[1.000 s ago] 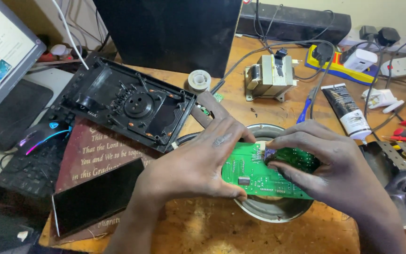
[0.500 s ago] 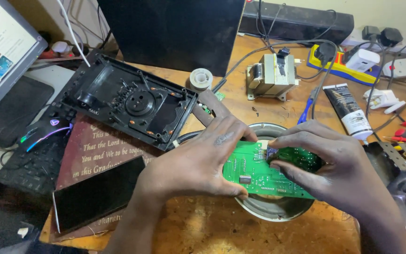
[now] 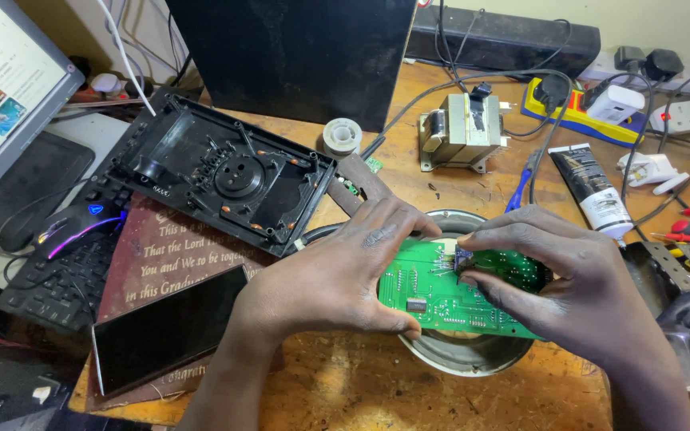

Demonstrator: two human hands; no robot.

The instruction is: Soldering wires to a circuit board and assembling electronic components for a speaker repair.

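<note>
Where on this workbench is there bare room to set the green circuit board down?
Bare wood runs along the near edge of the wooden bench, below the round metal dish and right of the black phone. A smaller patch lies between the grey transformer and the dish. The right side is crowded with cables and tools.

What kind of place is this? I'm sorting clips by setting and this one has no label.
Most likely an electronics repair bench. Both hands hold a green circuit board over a round metal dish; a bare transformer, an opened black plastic casing and a power strip crowd the wooden table.
</note>
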